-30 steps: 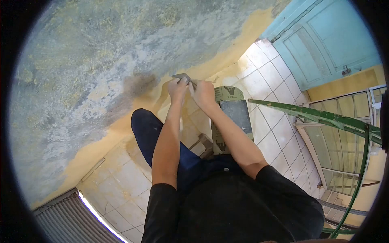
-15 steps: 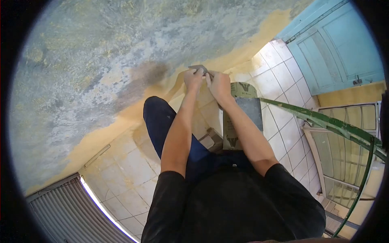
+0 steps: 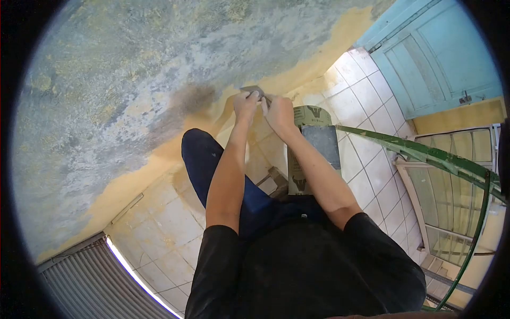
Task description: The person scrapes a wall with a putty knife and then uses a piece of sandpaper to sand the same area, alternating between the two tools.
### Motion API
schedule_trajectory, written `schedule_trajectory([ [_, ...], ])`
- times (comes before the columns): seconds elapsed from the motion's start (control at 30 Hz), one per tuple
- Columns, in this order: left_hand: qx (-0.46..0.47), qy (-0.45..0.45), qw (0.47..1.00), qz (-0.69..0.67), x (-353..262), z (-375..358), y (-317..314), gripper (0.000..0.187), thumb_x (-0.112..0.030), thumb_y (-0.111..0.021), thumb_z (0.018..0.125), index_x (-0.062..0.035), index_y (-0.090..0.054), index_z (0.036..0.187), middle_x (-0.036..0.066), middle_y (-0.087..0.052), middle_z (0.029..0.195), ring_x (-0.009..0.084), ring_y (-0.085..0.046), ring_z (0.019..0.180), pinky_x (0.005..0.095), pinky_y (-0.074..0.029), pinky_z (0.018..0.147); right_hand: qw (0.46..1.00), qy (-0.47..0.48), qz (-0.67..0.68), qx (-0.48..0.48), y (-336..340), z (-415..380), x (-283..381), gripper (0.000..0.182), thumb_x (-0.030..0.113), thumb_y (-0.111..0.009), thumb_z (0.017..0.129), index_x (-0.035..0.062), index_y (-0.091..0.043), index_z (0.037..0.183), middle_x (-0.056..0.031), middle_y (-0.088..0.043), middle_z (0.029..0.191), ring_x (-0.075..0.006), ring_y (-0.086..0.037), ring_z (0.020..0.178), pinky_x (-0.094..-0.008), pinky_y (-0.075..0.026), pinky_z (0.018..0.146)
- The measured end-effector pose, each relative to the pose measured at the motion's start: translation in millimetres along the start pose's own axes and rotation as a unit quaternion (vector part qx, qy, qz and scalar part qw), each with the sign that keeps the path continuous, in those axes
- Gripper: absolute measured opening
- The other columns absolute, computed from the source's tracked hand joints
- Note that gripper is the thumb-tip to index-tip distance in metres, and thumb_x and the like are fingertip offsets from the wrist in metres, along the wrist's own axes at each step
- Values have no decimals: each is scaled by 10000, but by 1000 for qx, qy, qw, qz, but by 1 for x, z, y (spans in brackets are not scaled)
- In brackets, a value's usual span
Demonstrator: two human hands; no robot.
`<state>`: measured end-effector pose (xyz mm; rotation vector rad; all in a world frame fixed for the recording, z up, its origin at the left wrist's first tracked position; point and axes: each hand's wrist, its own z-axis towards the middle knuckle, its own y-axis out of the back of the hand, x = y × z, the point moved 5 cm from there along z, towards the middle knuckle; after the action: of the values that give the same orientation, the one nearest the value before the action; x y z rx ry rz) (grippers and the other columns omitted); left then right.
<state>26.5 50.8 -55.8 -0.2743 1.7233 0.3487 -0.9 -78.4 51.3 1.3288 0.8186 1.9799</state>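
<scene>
Near the lower part of the patchy grey and yellow wall (image 3: 149, 80), my left hand (image 3: 245, 106) is closed on a small grey sheet (image 3: 253, 90). My right hand (image 3: 278, 112) is right beside it, fingers closed around the sheet's other side. The sheet looks bent or folded between the hands; its lower part is hidden by my fingers. Just right of my right forearm is a green printed sheet (image 3: 314, 112) with a dark grey sheet (image 3: 322, 142) lying over it.
A green metal bar (image 3: 404, 149) runs in from the right. Behind it are a light blue door (image 3: 433, 64) and a framed glass panel (image 3: 457, 196). Pale floor tiles (image 3: 366, 143) lie below. A corrugated shutter (image 3: 90, 282) stands at lower left.
Both hands and the small grey sheet appear slightly further left in view. The camera view has shifted a little too. My hands keep their hold.
</scene>
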Motion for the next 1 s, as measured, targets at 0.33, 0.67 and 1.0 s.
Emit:
schedule_trajectory([
  [0.33, -34, -26, 999, 18, -2, 2, 0, 335, -265, -626, 829, 60, -689, 770, 144, -637, 642, 226, -605, 606, 395, -452, 618, 999, 7, -7, 42, 6, 7, 8, 216, 164, -627, 876, -24, -723, 923, -273, -640, 727, -446, -642, 694, -493, -525, 691],
  [0.67, -11, -11, 997, 79, -26, -4, 9, 330, -246, -621, 827, 71, -698, 777, 159, -642, 634, 207, -614, 613, 369, -466, 620, 1000, 7, -16, 21, -2, 3, 11, 201, 157, -632, 868, -25, -710, 904, -267, -650, 746, -438, -643, 706, -489, -526, 694],
  [1.0, -18, -7, 1000, 9, -11, 1, 8, 300, -201, -629, 822, 89, -686, 769, 125, -659, 655, 194, -608, 614, 363, -461, 611, 998, -8, -12, 58, -2, 13, 8, 206, 154, -627, 867, -11, -725, 940, -257, -659, 759, -430, -655, 714, -480, -532, 687],
])
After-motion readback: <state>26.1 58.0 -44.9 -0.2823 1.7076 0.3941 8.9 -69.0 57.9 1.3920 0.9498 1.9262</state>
